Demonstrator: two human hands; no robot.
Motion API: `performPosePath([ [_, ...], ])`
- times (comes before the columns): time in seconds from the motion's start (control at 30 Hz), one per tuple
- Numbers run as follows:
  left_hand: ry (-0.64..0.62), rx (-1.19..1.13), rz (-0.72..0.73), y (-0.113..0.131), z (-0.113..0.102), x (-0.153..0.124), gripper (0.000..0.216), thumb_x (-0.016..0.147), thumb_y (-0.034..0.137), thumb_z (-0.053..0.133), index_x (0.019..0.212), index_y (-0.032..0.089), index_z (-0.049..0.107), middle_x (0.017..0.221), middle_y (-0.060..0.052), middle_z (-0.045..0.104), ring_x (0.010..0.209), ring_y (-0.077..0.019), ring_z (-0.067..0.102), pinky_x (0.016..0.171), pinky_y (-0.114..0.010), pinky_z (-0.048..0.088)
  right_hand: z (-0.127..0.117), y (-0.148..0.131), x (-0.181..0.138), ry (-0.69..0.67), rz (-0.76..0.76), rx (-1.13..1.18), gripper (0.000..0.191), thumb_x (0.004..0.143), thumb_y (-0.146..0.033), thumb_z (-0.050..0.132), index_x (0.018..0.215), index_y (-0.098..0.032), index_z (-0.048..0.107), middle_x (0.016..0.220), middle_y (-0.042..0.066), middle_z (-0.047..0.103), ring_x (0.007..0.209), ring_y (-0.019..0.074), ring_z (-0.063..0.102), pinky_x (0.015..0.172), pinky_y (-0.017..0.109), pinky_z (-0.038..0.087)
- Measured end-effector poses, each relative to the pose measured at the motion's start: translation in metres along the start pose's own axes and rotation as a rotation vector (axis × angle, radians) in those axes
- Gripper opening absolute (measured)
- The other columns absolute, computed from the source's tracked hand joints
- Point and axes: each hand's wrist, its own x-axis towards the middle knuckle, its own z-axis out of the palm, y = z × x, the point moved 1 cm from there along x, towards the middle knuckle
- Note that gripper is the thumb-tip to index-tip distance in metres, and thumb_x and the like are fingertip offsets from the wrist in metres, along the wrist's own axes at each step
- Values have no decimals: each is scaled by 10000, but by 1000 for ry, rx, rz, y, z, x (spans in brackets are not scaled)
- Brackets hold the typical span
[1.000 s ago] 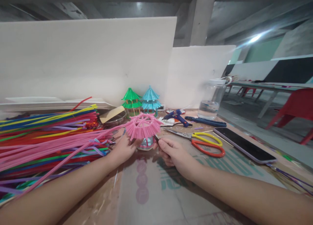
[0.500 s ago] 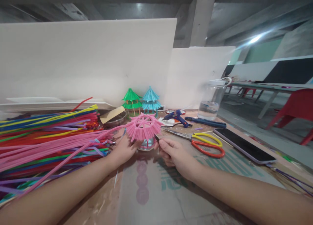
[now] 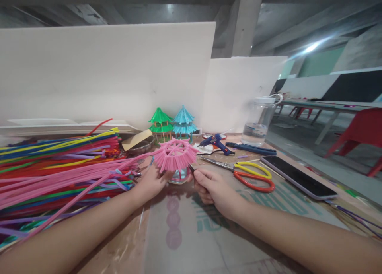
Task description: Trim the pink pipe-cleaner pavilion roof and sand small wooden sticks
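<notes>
A pink pavilion model [image 3: 175, 156] made of pipe cleaners, with a fringed roof and an open ring at its top, stands upright in front of me on a light bluish base. My left hand [image 3: 153, 181] grips it low on the left side; the roof hides part of the fingers. On its other side my right hand [image 3: 209, 186] is closed in a pinch around a thin dark tool [image 3: 191, 168], its tip close to the roof's lower right edge. Most of that tool is covered by the fingers. Behind stand a green pavilion [image 3: 161, 119] and a blue pavilion [image 3: 184, 119].
Bundles of colourful pipe cleaners [image 3: 59, 174] fill the left side. To the right lie scissors [image 3: 253, 176], a glue gun [image 3: 216, 142], a blue cutter [image 3: 250, 148] and a phone [image 3: 298, 178]. A water bottle [image 3: 256, 123] stands near the white board [image 3: 104, 75].
</notes>
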Motion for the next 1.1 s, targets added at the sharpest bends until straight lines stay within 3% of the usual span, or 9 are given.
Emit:
performPosePath([
  [0.37,18,-7,4,-2,0,-1,476,901,504,464,1206,163,596,1267,-130,650,1223,-304,567,1096,-458,416,0,0,1,33,-5,-11,541,626,-660,727,759,-178,520,465,-122,345,365,17,181,373,191,92],
  [0.63,15,4,-7,-2,-1,-1,492,901,529,466,1197,163,610,1142,-124,697,1195,-312,579,1108,-485,391,0,0,1,20,-7,8,525,649,-644,723,753,-186,491,497,-114,359,372,16,188,384,198,89],
  [0.87,17,-11,-5,-3,1,-1,523,894,574,449,1179,165,610,1253,-139,652,1217,-316,564,1098,-476,403,0,-1,0,26,-17,-16,502,661,-633,707,750,-179,513,482,-114,347,375,21,182,384,203,91],
  [1.1,10,-23,-1,-1,0,0,512,883,568,477,1179,176,620,1208,-126,675,1203,-307,574,1075,-461,430,0,0,1,22,-22,-46,491,670,-611,718,810,-174,543,475,-127,315,380,28,178,392,202,104],
])
